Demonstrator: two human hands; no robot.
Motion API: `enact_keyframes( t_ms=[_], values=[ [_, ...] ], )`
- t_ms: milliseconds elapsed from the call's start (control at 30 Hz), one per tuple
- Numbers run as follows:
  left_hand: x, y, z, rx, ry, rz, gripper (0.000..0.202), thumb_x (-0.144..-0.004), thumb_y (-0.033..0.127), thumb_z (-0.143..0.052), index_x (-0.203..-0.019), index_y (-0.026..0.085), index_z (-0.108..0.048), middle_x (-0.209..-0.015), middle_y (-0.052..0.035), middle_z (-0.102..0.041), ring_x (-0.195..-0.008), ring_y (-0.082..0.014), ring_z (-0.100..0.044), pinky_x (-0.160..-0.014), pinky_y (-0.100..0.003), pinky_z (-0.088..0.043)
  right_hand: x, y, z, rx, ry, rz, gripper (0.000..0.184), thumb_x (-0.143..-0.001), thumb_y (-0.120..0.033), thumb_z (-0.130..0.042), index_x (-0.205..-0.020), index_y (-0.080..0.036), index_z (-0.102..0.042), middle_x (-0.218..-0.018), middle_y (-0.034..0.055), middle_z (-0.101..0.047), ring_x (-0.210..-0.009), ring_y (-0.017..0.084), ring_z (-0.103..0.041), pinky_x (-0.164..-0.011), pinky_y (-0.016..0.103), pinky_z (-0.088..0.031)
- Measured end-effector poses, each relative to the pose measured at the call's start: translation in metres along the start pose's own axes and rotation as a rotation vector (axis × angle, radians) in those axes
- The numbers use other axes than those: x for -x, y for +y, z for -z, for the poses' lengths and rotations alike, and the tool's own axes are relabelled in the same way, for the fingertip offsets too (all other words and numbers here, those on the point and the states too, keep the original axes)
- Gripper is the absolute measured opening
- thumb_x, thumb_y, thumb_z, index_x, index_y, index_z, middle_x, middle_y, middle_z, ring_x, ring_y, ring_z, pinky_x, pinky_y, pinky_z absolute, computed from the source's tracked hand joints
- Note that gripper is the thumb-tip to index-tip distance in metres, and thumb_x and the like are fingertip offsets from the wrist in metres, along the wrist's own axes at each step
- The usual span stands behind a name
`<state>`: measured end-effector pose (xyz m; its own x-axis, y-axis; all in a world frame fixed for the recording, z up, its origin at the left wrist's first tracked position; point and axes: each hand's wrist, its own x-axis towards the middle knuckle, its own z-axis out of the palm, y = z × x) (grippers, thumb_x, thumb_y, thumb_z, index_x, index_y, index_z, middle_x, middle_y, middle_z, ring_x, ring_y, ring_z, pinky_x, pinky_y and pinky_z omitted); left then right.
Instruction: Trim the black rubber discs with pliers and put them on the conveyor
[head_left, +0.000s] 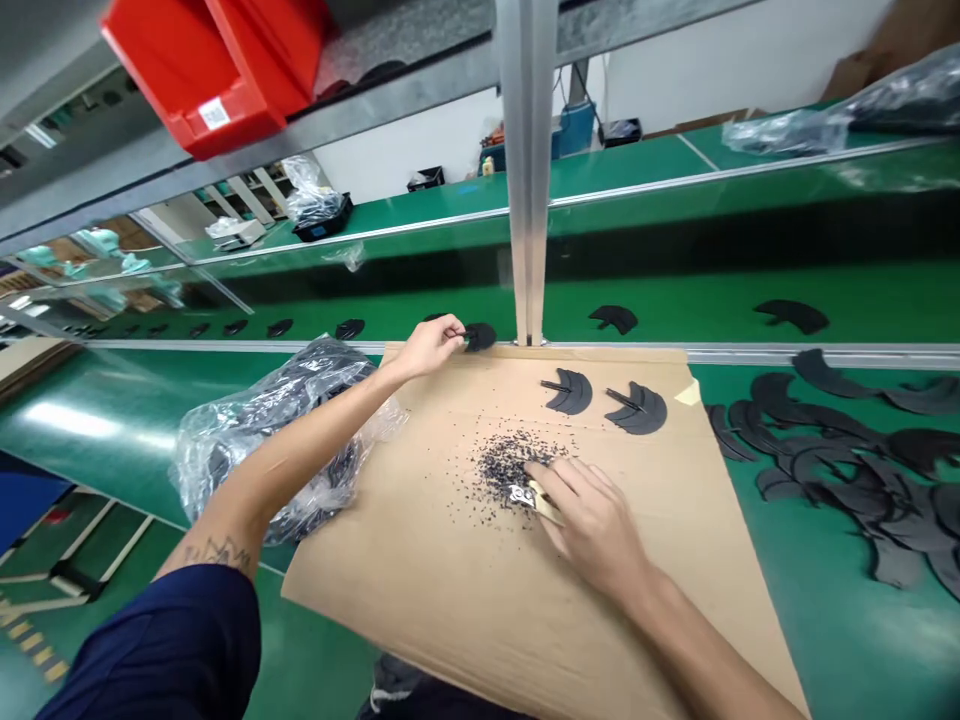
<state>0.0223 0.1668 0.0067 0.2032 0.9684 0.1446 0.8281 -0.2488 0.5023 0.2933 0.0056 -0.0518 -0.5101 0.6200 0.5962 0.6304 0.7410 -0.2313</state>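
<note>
Right hand [592,525], fingers curled over a small pale tool [544,500], presses into a heap of black granules [510,470] on cardboard [420,590]; left hand [427,347] pinches a black fan-shaped piece [480,337] at the far edge (more lie right, on a green conveyor belt [840,640]).

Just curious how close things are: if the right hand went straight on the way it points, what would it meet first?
Probably the pile of black crumbs on the cardboard sheet: the small pale tool in the right hand points into it, though depth is unclear.
</note>
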Motion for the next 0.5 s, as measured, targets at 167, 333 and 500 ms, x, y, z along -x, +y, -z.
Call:
enact_keyframes(
  t_ms=[167, 333, 500],
  values=[
    [0.102, 0.034, -0.004, 0.189, -0.250, -0.267, 0.010, -0.093, 0.021, -0.058, -0.099, 0.019, -0.065, -0.092, -0.0012, -0.075, -0.081, -0.0140, -0.072, -0.075, -0.023, -0.057, -0.006, -0.007, 0.002, -0.031, 0.131, 0.067, 0.038, -0.088, -0.011, -0.054, -0.124, -0.018, -0.062, -0.080, 0.0039, -0.064, -0.068, 0.017, -0.055, -0.063, 0.031, -0.042],
    [0.144, 0.049, -0.009, 0.206, -0.380, -0.404, 0.014, -0.098, 0.017, -0.054, -0.103, 0.024, -0.064, -0.093, 0.0020, -0.076, -0.079, -0.0097, -0.072, -0.071, -0.016, -0.056, -0.011, -0.011, -0.002, -0.234, 0.080, 0.157, 0.026, -0.086, -0.006, -0.052, -0.106, -0.020, -0.062, -0.090, 0.0081, -0.067, -0.074, 0.018, -0.061, -0.064, 0.031, -0.048],
    [0.139, -0.010, 0.044, -0.356, -0.314, 0.038, 0.020, -0.100, 0.028, -0.050, -0.093, 0.022, -0.067, -0.096, -0.0023, -0.074, -0.094, -0.0174, -0.072, -0.090, -0.027, -0.055, -0.014, -0.013, -0.002, -0.381, 0.063, 0.103, 0.021, -0.086, -0.006, -0.054, -0.100, -0.022, -0.059, -0.089, 0.0079, -0.069, -0.079, 0.021, -0.066, -0.068, 0.033, -0.052]
  ],
)
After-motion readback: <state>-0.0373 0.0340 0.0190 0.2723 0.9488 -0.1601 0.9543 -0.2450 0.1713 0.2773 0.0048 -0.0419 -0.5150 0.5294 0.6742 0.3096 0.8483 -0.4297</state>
